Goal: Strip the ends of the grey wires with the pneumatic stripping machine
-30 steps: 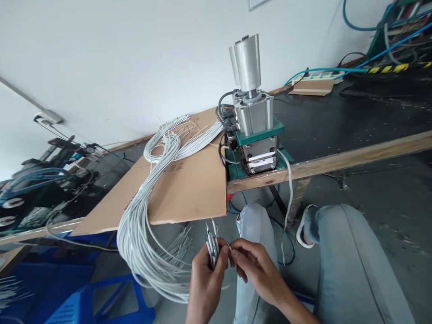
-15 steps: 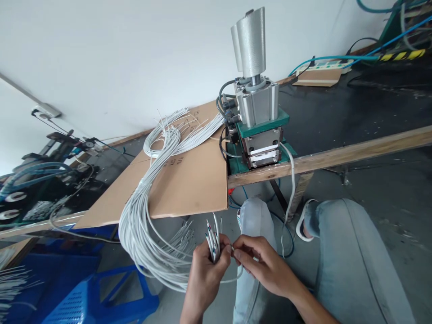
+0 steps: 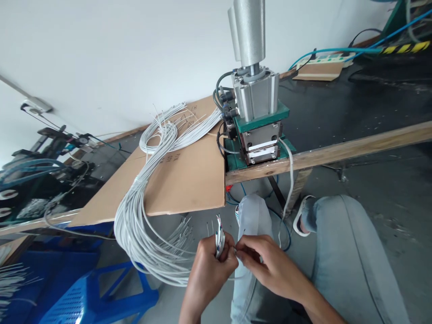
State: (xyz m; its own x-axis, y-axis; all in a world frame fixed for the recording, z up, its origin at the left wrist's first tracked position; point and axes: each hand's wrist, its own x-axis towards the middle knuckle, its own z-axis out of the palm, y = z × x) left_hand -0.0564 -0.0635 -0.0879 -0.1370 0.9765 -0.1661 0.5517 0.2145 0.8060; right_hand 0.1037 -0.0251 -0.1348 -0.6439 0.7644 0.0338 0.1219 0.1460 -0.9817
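Our left hand (image 3: 211, 263) grips a small bunch of wire ends (image 3: 219, 234) upright below the desk's (image 3: 337, 155) front edge; our right hand (image 3: 261, 263) pinches one thin wire beside them.

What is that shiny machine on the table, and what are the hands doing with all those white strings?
The picture comes from a camera worn on a person's head, looking down at their own hands and knees. The white strings are thin wires. A big bundle of white wires lies over a sheet of cardboard on the workbench and hangs down off its edge. The left hand holds a small bunch of wire ends upright in a closed grip; the tips show little coloured strands. The right hand pinches one thin wire right beside that bunch. The shiny machine is a small air-powered press: a silver cylinder on top, a green plate below it, with black hoses plugged in at the side. It sits at the bench edge, just above the person's knees. A blue plastic stool stands on the floor at left.
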